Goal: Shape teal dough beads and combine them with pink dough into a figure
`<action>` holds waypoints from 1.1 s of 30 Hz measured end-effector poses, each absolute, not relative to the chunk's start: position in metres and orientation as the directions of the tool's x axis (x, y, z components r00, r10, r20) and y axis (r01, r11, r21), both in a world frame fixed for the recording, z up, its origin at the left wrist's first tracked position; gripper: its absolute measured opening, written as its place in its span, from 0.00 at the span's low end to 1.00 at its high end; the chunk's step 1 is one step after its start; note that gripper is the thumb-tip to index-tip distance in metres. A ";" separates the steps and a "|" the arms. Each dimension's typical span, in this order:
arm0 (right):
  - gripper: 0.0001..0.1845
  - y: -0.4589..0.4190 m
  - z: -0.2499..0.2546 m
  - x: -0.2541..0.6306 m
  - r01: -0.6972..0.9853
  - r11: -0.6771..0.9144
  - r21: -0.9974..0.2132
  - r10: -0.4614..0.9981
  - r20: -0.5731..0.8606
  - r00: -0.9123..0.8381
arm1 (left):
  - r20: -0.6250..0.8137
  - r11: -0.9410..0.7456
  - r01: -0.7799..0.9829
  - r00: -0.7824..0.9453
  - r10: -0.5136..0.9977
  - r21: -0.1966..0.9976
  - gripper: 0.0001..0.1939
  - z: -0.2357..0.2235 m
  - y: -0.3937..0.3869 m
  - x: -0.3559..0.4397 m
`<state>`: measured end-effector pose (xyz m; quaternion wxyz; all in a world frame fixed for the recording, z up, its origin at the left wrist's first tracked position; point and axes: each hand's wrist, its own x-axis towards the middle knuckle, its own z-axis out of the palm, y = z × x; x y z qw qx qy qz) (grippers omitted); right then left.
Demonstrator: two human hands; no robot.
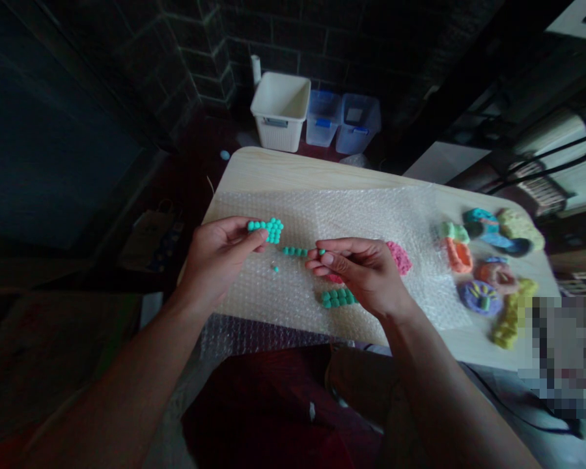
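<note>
My left hand point(222, 254) pinches a flat cluster of small turquoise clay balls point(269, 228) and holds it above a sheet of bubble wrap point(351, 215). My right hand point(359, 270) is closed, with a single tiny turquoise ball point(321, 251) pinched at its fingertips. Between the hands a short row of turquoise balls point(294, 251) lies on the wrap, and one loose ball point(276, 268) sits just below it. Under my right hand are a green row of clay balls point(338, 298) and a pink clay lump point(399, 257), partly hidden.
The bubble wrap covers a light wooden table point(273, 166). Several coloured clay pieces point(488, 267) lie at the table's right end. A white basket point(280, 109) and two clear bins point(342, 121) stand on the floor beyond the far edge.
</note>
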<state>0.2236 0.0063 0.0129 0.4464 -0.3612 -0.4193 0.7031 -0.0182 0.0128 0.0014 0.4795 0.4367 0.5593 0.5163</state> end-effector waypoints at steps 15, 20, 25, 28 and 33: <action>0.05 0.005 0.015 0.226 -0.328 -0.232 -0.916 0.927 -0.107 -0.360 | -0.090 0.091 -0.006 -0.151 0.984 0.996 0.08 0.001 0.013 -0.019; 0.05 0.005 0.015 0.226 -0.334 -0.229 -0.914 0.933 -0.108 -0.344 | -0.095 0.094 -0.012 -0.157 0.983 0.995 0.08 0.001 0.013 -0.018; 0.09 0.005 0.015 0.226 -0.355 -0.265 -0.896 0.912 -0.113 -0.395 | -0.088 0.086 -0.015 -0.158 0.984 0.996 0.09 0.001 0.013 -0.018; 0.09 0.005 0.014 0.226 -0.335 -0.272 -0.902 0.914 -0.134 -0.383 | -0.084 0.083 -0.012 -0.153 0.985 0.996 0.09 0.001 0.013 -0.019; 0.10 0.007 0.012 0.224 -0.337 -0.234 -0.912 0.933 -0.114 -0.341 | -0.090 0.088 -0.021 -0.146 0.985 0.996 0.09 0.000 0.013 -0.020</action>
